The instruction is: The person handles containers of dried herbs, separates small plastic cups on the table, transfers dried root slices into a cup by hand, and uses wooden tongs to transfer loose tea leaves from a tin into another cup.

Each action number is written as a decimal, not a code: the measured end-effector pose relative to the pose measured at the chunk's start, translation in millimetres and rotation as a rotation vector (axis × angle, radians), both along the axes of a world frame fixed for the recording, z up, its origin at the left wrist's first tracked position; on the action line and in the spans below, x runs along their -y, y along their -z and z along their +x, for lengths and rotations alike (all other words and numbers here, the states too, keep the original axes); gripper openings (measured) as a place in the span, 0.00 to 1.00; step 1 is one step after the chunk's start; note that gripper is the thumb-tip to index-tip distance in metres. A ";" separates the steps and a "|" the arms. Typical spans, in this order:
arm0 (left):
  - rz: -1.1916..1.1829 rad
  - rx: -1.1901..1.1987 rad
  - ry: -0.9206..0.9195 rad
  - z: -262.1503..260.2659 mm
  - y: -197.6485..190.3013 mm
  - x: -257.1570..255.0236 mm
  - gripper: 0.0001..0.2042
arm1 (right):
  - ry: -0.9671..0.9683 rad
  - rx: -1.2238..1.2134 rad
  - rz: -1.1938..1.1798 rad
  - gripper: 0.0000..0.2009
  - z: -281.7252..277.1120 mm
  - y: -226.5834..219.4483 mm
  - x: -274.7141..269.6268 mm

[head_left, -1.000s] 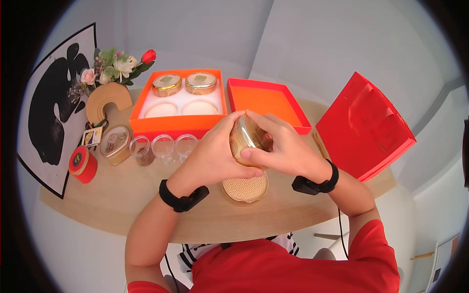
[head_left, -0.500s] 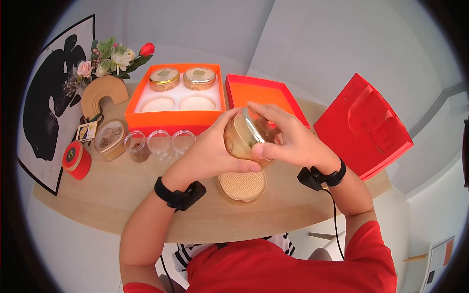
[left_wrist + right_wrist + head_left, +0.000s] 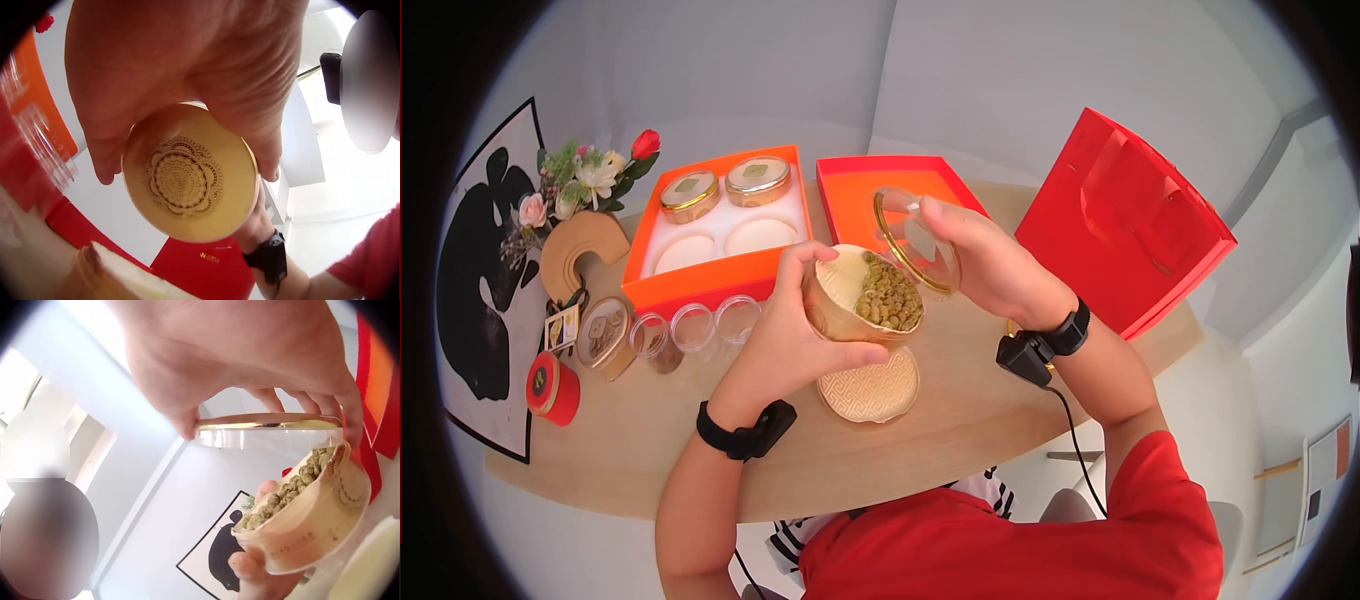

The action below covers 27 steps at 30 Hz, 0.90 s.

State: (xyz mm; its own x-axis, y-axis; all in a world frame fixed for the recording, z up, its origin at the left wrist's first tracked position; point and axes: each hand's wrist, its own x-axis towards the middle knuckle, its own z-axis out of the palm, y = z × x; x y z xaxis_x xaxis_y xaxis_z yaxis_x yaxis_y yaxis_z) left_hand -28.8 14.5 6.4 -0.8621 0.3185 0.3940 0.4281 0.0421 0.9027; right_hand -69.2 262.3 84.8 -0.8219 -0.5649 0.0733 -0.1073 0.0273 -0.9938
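My left hand point(image 3: 792, 335) grips a pale gold jar point(image 3: 832, 303) around its side, holding it tilted above the table. Dried green rolled pellets point(image 3: 891, 297) are heaped toward one side inside it. The left wrist view shows the jar's base point(image 3: 184, 178) with an embossed round pattern. In my right hand point(image 3: 998, 268) is a clear lid point(image 3: 269, 422) with a gold rim, held off the jar and over its mouth. Below them, a round gold-patterned piece point(image 3: 870, 392) lies on the table.
An orange box point(image 3: 700, 273) holds two gold-lidded jars point(image 3: 758, 180) beside two round recesses. Right of it lies its red-and-orange cover point(image 3: 880, 185), then a red gift bag point(image 3: 1100, 230). Small clear jars point(image 3: 694, 330), an oval tin point(image 3: 604, 340), a red tin point(image 3: 555, 390) and flowers point(image 3: 595, 178) stand left.
The lid has come off the jar in my right hand, moving right and up. The jar's green contents now show. My left hand keeps its grip and the jar has tilted toward the right.
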 end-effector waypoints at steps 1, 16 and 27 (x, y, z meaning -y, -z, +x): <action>-0.022 0.007 -0.015 1.7 -2.7 -0.5 0.49 | 0.032 0.057 -0.095 0.43 0.0 1.2 -0.2; -0.274 -0.199 -0.175 25.4 -3.0 25.6 0.52 | 0.018 0.371 -0.459 0.32 8.7 12.0 -15.0; -0.382 -0.236 -0.304 73.5 5.1 65.4 0.54 | -0.148 0.584 -0.572 0.34 -16.9 75.1 -61.0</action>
State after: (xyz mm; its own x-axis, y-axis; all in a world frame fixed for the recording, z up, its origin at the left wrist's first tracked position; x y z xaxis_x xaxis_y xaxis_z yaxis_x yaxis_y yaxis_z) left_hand 44.7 -50.9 1.3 -0.8397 0.2268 0.4934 0.5349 0.5023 0.6794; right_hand -86.1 323.4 9.7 -0.7367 -0.6754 -0.0338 0.4678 -0.4728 -0.7467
